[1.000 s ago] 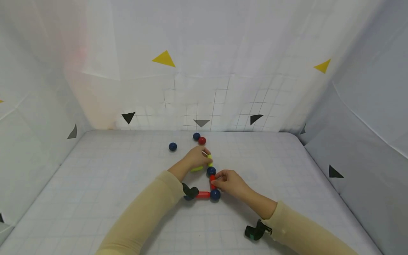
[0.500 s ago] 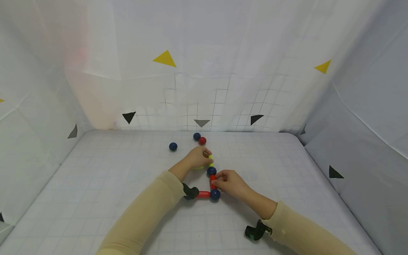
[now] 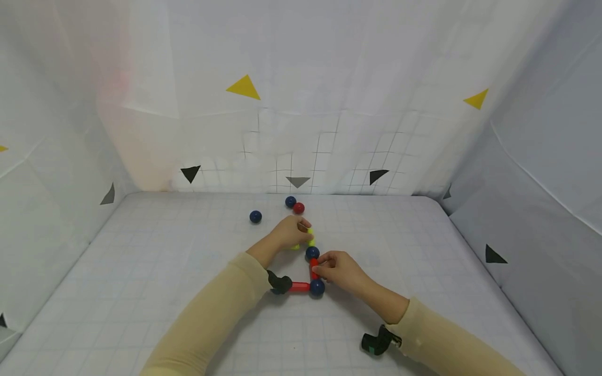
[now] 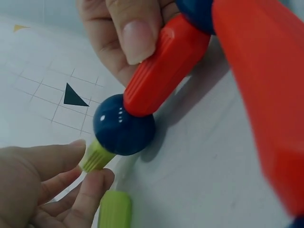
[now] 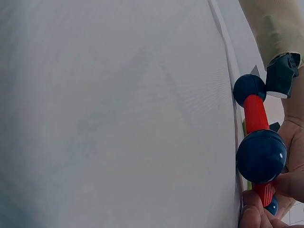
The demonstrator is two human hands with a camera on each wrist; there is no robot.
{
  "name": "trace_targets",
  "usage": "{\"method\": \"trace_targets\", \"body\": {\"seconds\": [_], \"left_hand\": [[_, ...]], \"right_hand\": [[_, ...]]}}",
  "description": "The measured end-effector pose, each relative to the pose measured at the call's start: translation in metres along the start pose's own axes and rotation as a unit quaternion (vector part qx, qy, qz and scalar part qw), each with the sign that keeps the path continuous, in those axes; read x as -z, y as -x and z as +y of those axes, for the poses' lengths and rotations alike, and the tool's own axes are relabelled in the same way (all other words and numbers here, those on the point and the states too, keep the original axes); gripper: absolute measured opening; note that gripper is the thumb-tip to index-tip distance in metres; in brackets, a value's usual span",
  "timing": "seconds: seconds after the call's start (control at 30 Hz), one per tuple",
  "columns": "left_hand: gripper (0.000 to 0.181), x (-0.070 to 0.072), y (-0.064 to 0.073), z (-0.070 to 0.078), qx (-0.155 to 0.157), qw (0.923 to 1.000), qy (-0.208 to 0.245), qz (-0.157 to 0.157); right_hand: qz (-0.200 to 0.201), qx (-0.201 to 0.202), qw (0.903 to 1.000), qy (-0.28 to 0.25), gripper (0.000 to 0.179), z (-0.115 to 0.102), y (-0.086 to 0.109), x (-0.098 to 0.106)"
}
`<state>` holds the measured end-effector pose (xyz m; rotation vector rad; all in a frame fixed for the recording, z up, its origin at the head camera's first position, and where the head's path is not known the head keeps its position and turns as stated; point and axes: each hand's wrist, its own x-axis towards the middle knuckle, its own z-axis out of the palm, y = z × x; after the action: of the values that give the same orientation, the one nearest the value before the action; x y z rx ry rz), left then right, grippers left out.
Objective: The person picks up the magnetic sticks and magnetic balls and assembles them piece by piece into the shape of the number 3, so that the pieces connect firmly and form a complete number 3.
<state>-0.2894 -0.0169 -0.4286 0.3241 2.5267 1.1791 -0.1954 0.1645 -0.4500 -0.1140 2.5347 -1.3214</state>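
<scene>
My left hand (image 3: 288, 232) pinches a yellow-green rod (image 4: 96, 157) between thumb and fingers, its end at a blue ball (image 4: 124, 126). From that ball a red rod (image 4: 166, 66) leads to a second blue ball (image 3: 317, 288) at a corner. My right hand (image 3: 344, 270) grips this red rod between thumb and fingers. Another red rod (image 3: 300, 286) runs left from the corner ball to a third blue ball (image 5: 249, 90), largely covered by the left wrist camera in the head view. Below the left fingers lies another yellow-green rod (image 4: 115, 209), partly hidden by the hand in the head view.
Beyond the left hand, a blue ball (image 3: 290, 201) and a red ball (image 3: 298, 208) sit side by side. Another blue ball (image 3: 255, 216) stands apart to their left. White sheets with dark and yellow triangles wall in the white table (image 3: 155, 250) at the back and sides.
Less of the lying yellow-green rod shows below my left hand than a second ago. Both hands keep their grips and have hardly moved.
</scene>
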Motion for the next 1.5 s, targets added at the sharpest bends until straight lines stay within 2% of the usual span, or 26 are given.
{"method": "trace_targets", "body": {"seconds": [0.3,0.5,0.7,0.9,1.03,1.13,1.3,1.5], "left_hand": [[0.036,0.014,0.003,-0.004,-0.017,0.9994,0.004,0.029],[0.033,0.025,0.007,-0.014,-0.026,0.9970,0.019,0.071],[0.031,0.041,0.013,-0.023,-0.026,0.9919,0.043,0.116],[0.032,0.054,0.013,-0.040,-0.026,0.9839,0.042,0.171],[0.032,0.061,0.011,-0.054,-0.023,0.9738,0.056,0.219],[0.033,0.066,0.011,-0.061,-0.009,0.9667,0.079,0.243],[0.038,0.071,0.011,-0.070,0.035,0.9638,0.094,0.247],[0.047,0.070,0.007,-0.079,0.075,0.9688,0.110,0.209]], "right_hand": [[0.003,-0.009,1.0000,-0.001,0.026,-0.001,0.000,0.000],[0.006,-0.029,0.9995,0.003,0.027,-0.003,-0.001,-0.001],[0.004,-0.033,0.9994,0.001,0.027,-0.004,0.000,-0.001],[0.004,-0.030,0.9996,0.001,0.027,-0.004,0.001,-0.001],[0.004,-0.032,0.9995,0.004,0.028,-0.005,0.001,-0.001],[0.004,-0.035,0.9994,0.005,0.028,-0.005,0.000,-0.001],[0.004,-0.039,0.9992,0.009,0.029,-0.003,-0.001,-0.001],[0.004,-0.040,0.9991,0.007,0.029,-0.002,-0.001,-0.002]]}}
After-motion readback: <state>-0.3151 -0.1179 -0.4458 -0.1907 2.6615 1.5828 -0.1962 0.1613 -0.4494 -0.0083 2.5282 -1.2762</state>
